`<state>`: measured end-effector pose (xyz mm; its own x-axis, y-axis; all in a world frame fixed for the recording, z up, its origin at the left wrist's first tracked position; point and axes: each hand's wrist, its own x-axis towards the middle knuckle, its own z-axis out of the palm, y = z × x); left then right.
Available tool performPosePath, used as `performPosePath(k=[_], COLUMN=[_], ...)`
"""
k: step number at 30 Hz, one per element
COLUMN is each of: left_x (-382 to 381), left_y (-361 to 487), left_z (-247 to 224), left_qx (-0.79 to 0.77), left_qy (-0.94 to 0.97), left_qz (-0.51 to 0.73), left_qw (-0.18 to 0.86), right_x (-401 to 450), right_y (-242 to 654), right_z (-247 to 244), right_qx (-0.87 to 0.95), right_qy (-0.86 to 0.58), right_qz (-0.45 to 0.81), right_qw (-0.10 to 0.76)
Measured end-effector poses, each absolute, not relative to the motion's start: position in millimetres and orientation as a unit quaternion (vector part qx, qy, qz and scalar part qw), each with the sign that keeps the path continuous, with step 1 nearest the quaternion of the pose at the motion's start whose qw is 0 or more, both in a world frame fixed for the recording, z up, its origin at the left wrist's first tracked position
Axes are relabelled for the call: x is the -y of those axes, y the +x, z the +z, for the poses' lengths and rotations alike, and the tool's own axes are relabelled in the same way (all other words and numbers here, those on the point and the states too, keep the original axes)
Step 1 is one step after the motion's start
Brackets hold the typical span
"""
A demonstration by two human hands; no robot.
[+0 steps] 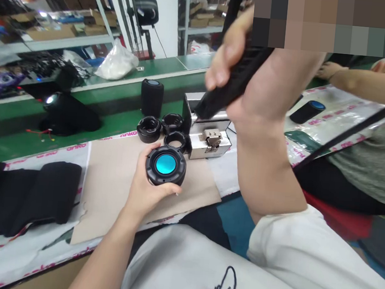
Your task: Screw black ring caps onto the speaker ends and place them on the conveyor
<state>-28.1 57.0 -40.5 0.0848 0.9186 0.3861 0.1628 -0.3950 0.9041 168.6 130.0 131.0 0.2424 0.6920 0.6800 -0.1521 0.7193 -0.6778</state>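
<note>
White shirt front (181, 269), left hand (147, 194) clamped on blue-centred speaker part (165, 164), right hand (250, 95) closed on black fabric piece (233, 83), mostly hidden

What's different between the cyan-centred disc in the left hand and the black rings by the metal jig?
The disc has a cyan centre, while the black rings are open in the middle. The disc is gripped, tilted, in the left hand; the rings lie loose with no hand on them. Both are round and black.

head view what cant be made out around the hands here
Head view:
- Black fabric piece in the right hand: upper end hidden by that hand.
- Metal fixture: back corner hidden by the right hand.
- Round speaker part: underside hidden by the left hand.
- Top right corner: a pixelated block covers the view.
</note>
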Motion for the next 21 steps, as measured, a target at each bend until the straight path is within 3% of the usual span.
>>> performPosePath(k=[2,6,9,11,15,21], left_x=[-55.5,-54.5,-54.0,-53.6,-52.6,-52.8], left_y=[-27.8,-28.8,-30.7,-31.8,-32.9,-31.8], left_z=[-41.0,-42.7,-43.4,-43.6,-43.0,-40.9], left_qx=[-0.419,-0.421,-0.423,-0.421,-0.418,-0.412], left_qy=[0.641,0.644,0.655,0.662,0.667,0.672], left_qz=[0.538,0.544,0.544,0.546,0.547,0.547], left_qw=[0.353,0.334,0.308,0.295,0.286,0.284], right_x=[-164.6,-199.9,-180.6,-159.1,-134.9,-142.0], right_y=[194.2,233.0,236.7,230.6,217.4,208.9], right_z=[107.8,71.7,69.7,73.0,63.7,37.2], right_qx=[0.465,0.434,0.404,0.424,0.490,0.502], right_qy=[-0.229,-0.327,-0.280,-0.242,-0.293,-0.312], right_qz=[0.163,0.135,0.094,0.123,0.280,0.298], right_qw=[0.839,0.828,0.866,0.864,0.772,0.750])
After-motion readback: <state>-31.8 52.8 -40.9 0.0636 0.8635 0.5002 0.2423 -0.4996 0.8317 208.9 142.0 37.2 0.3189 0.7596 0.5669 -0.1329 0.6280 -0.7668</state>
